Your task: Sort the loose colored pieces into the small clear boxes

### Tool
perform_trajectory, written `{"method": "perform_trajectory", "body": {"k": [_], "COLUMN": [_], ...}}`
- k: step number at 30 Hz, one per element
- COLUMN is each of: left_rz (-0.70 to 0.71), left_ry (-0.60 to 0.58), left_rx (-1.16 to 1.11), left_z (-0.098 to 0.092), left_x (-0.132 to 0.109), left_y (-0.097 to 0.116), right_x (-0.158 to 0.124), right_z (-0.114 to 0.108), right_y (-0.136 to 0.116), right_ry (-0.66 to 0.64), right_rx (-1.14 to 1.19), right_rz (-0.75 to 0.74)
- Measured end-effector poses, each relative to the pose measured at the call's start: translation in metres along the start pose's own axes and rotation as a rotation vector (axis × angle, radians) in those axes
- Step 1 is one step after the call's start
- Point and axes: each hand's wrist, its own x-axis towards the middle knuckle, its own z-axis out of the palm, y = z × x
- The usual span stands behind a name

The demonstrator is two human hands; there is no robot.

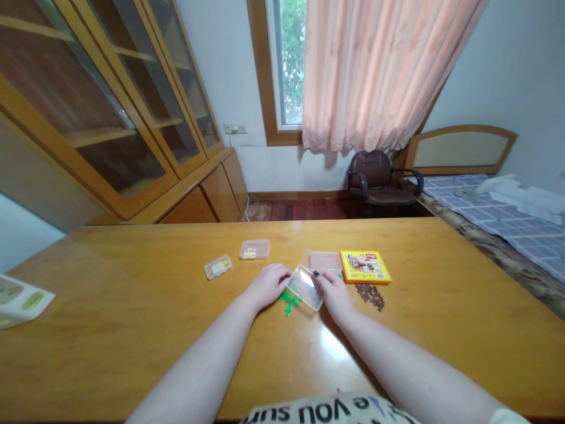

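Observation:
Both of my hands hold a small clear plastic box (pixel 305 287), tilted above the wooden table (pixel 132 294). My left hand (pixel 268 285) curls round its left end and my right hand (pixel 332 290) grips its right end with bent fingers. Green small pieces (pixel 289 300) lie on the table under the box's lower edge. Just behind the box lies another clear box (pixel 324 260). A yellow flat package (pixel 364 266) sits to the right, with a scatter of dark brown small pieces (pixel 371 295) in front of it.
Two small clear boxes with pale contents (pixel 255 249) (pixel 218 267) lie to the left of my hands. A white printed card (pixel 20 299) sits at the table's left edge. Beyond the table stand a glass-door cabinet (pixel 110 118), a brown chair (pixel 375 179) and a bed (pixel 498 218).

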Motion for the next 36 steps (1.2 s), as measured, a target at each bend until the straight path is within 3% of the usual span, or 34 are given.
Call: {"method": "perform_trajectory", "body": {"k": [10,23,36], "left_rz": [0.018,0.044,0.003], "left_ry": [-0.007,-0.049,-0.035], "left_rx": [0.049,0.074,0.124], "left_z": [0.005,0.006,0.010], "left_x": [-0.001,0.000,0.000], "left_y": [-0.010,0.002,-0.004], "right_x": [0.010,0.009,0.009], "right_z": [-0.009,-0.007,-0.008], "right_y": [0.012,0.010,0.010], "right_ry": [0.213,0.198,0.166], "right_rx": [0.101,0.069,0.089], "right_rz": [0.020,0.011,0.024]}}
